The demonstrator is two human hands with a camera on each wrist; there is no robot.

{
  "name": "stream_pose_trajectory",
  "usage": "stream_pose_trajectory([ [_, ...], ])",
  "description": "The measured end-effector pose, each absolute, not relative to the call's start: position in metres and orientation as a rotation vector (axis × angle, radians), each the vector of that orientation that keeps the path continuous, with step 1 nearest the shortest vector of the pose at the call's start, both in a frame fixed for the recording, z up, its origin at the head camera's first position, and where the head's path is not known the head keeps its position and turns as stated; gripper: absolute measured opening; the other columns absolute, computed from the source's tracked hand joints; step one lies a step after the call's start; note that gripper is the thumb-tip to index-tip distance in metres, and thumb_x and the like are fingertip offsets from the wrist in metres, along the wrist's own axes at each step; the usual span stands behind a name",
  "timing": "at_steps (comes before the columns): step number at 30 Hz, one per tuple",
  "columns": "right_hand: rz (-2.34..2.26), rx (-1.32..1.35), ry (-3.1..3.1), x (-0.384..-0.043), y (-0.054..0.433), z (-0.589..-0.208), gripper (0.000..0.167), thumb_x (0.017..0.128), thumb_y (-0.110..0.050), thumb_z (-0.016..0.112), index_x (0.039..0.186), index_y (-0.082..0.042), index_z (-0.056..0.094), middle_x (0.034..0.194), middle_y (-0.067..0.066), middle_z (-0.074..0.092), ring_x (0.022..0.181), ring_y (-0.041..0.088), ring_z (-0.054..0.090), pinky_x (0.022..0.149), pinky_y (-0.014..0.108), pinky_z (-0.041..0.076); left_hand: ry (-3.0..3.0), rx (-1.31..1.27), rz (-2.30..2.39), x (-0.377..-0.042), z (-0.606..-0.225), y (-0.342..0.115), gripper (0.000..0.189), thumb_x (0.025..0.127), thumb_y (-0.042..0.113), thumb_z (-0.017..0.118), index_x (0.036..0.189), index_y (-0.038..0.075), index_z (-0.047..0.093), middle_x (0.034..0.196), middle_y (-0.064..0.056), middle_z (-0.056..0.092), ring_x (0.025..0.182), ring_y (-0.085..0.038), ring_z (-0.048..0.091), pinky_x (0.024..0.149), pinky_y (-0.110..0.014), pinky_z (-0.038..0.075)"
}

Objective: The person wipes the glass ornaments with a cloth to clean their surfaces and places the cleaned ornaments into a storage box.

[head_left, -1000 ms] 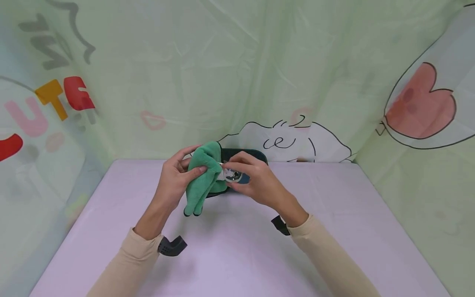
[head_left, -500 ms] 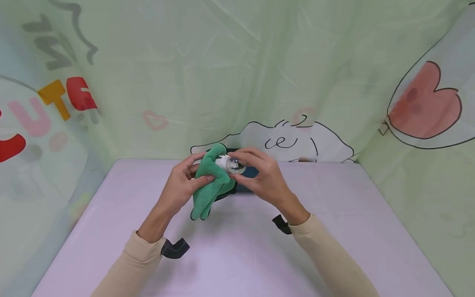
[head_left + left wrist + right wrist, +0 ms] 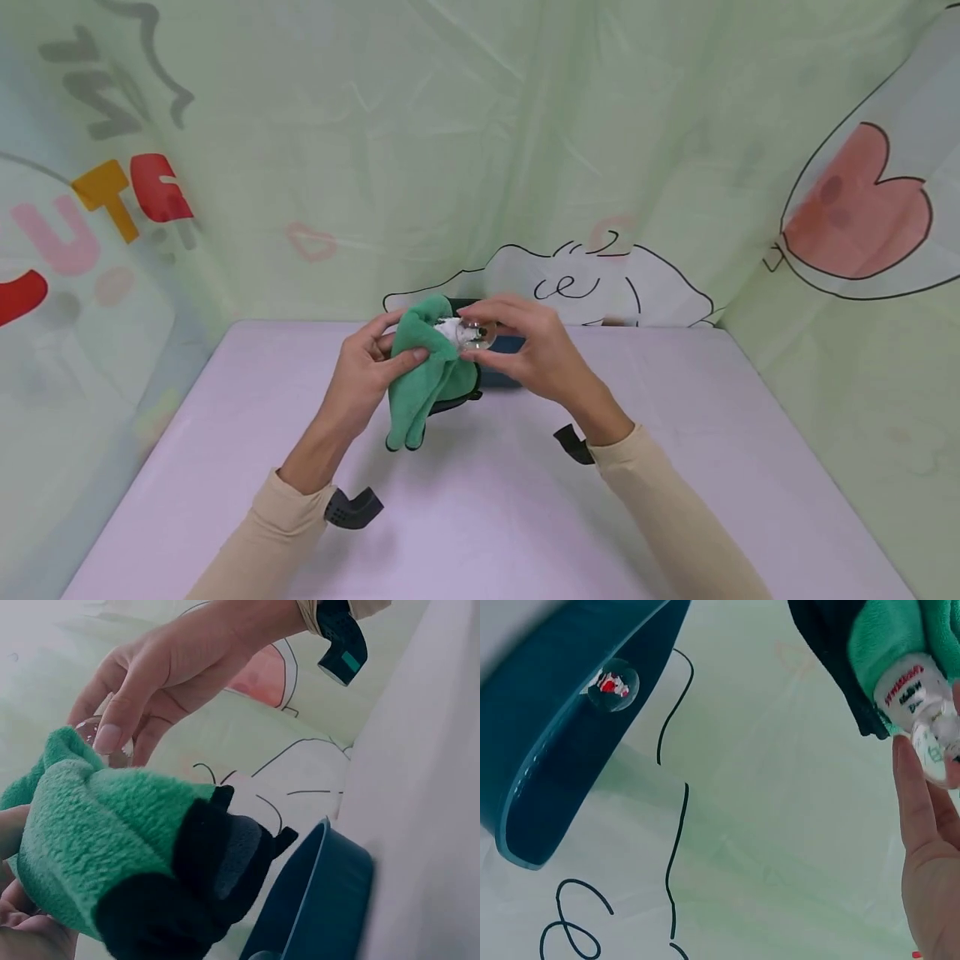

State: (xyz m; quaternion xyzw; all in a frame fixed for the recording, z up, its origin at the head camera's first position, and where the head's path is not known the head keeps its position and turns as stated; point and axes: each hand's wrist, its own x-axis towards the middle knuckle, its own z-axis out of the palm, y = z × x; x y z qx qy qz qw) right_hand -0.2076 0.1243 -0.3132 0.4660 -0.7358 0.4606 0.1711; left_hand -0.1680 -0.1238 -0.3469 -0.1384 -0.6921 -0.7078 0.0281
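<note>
My left hand point(image 3: 360, 367) grips a fuzzy green cloth point(image 3: 414, 383) with black edging, thumb on top. A small snow globe point(image 3: 478, 335) has its white base partly wrapped in the cloth's folds. My right hand point(image 3: 536, 354) pinches the clear ball of the globe between thumb and fingers. In the right wrist view, red and black lettering shows on the white base point(image 3: 911, 690). Black patches with a grey panel hang from the cloth point(image 3: 127, 817) in the left wrist view. Both hands are held above the table.
A dark blue bin point(image 3: 501, 375) stands behind the hands at the table's back edge. Inside it lies another clear globe point(image 3: 613, 685) with a red and white figure. Printed curtains hang behind and beside the pale lilac table point(image 3: 480, 517).
Both hands, with the cloth and snow globe, have shifted slightly right and are nearly still over the last half second. More of the white base shows outside the cloth than a second ago.
</note>
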Motion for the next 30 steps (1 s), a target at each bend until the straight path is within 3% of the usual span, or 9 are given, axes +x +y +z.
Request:
stream_pose_trajectory([
  [12, 1.099, 1.38, -2.133, -0.207, 0.124, -0.305, 0.061, 0.075, -0.003, 0.088, 0.131, 0.0, 0.066, 0.132, 0.012, 0.063, 0.106, 0.02, 0.066, 0.076, 0.032, 0.059, -1.997, -0.347, -2.226, -0.174, -0.347, -0.119, 0.049, 0.094, 0.011, 0.074, 0.14, 0.012, 0.058, 0.118, -0.008, 0.074, 0.1, -0.02, 0.074, 0.082, -0.032, 0.061],
  [18, 1.067, 1.417, -2.155, -0.208, 0.127, -0.303, 0.06, 0.076, -0.001, 0.088, 0.132, 0.0, 0.066, 0.125, 0.011, 0.063, 0.103, 0.022, 0.066, 0.08, 0.025, 0.057, -1.94, -0.349, -2.266, -0.176, -0.345, -0.121, 0.048, 0.094, 0.009, 0.074, 0.139, 0.01, 0.059, 0.114, -0.004, 0.075, 0.1, -0.02, 0.074, 0.083, -0.033, 0.061],
  [26, 1.183, 1.423, -2.115, -0.209, 0.129, -0.305, 0.05, 0.079, -0.006, 0.087, 0.126, -0.006, 0.07, 0.123, 0.005, 0.067, 0.106, 0.018, 0.067, 0.083, 0.031, 0.06, -1.985, -0.399, -2.283, -0.176, -0.344, -0.121, 0.05, 0.094, 0.007, 0.073, 0.141, 0.01, 0.057, 0.113, -0.001, 0.075, 0.101, -0.019, 0.073, 0.082, -0.031, 0.061],
  [30, 1.179, 1.368, -2.066, -0.209, 0.126, -0.308, 0.048, 0.078, -0.006, 0.088, 0.122, -0.004, 0.072, 0.117, 0.008, 0.069, 0.1, 0.016, 0.068, 0.084, 0.028, 0.059, -2.051, -0.419, -2.277, -0.175, -0.345, -0.119, 0.05, 0.093, 0.009, 0.075, 0.14, 0.011, 0.058, 0.111, -0.003, 0.076, 0.101, -0.019, 0.073, 0.081, -0.032, 0.061],
])
